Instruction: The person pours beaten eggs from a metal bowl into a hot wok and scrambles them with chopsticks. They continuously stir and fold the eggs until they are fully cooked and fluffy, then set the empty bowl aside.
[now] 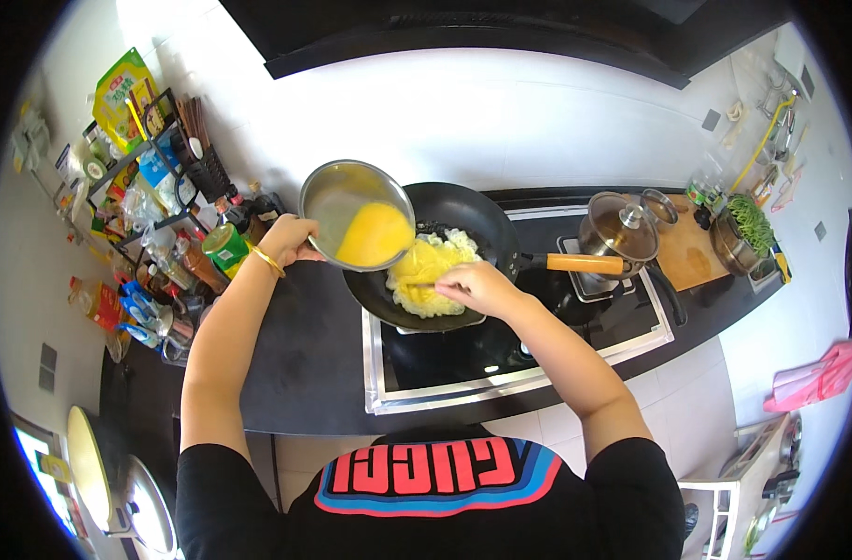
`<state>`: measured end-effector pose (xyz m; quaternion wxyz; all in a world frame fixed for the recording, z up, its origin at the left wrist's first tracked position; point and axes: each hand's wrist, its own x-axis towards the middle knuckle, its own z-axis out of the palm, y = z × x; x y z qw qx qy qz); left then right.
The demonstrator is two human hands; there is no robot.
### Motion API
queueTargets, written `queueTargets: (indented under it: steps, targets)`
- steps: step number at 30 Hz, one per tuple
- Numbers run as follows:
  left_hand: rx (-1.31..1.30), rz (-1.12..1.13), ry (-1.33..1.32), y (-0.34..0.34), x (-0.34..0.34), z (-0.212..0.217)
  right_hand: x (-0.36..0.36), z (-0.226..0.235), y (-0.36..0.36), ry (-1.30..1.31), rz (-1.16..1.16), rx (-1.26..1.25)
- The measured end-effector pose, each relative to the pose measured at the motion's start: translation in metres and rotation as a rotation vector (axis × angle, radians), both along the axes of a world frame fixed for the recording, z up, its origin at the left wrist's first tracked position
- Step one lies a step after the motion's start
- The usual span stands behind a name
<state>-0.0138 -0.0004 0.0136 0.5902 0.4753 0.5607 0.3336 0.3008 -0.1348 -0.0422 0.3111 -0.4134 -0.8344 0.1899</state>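
Nearest, a black T-shirt (pixel 258 513) bears big coral block lettering (pixel 417 469) inside a blue band, upside down from here. Beyond it lies the dark countertop (pixel 300 345), with a silver-framed glass stove (pixel 426 359) along its front edge. A black wok (pixel 463 201) sits at the stove's left end, holding ruffled, partly set egg (pixel 445 252).

The right hand (pixel 482 287) reaches over the wok's front rim, fingers pinched around a slim stick-like utensil (pixel 420 285) (perhaps chopsticks; the fist hides most of it) whose end touches the egg. The left hand (pixel 291 241) clasps the left rim of a steel bowl (pixel 328 196), tipped above the wok's left edge, with beaten egg (pixel 375 235) pooled toward its lower side. Whether any is flowing, I can't tell.

To do this well, I'd keep the bowl's lip inside the wok's rim, pour thinly, and fold the set parts inward so liquid meets hot metal.

Farther off, a glass-lidded saucepan (pixel 605 224) stands near the stove's right back corner. At the countertop's left end, a green-labelled container (pixel 225 247) and a yellow-green printed pouch (pixel 125 98) carry print too small to read surely.
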Motion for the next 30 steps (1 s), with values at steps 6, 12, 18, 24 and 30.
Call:
queueTargets:
  steps: [6, 12, 18, 24, 30]
  targets:
    - [-0.135, -0.016, -0.107, -0.007, -0.011, -0.011, 0.015, 0.011, -0.001, -0.055, -0.096, -0.018]
    - [-0.186, 0.011, -0.178, -0.013, -0.008, -0.011, 0.012, -0.011, 0.015, -0.038, -0.176, 0.13]
    - [-0.101, 0.01, -0.137, -0.017, -0.007, -0.001, -0.009, -0.002, -0.004, 0.062, 0.04, 0.113]
    - [-0.059, 0.023, -0.112, -0.021, -0.011, -0.005, 0.001, 0.012, -0.014, -0.045, -0.047, 0.017]
    - [0.065, -0.009, 0.022, -0.021, -0.001, 0.002, 0.006, 0.005, 0.008, -0.086, -0.174, 0.029]
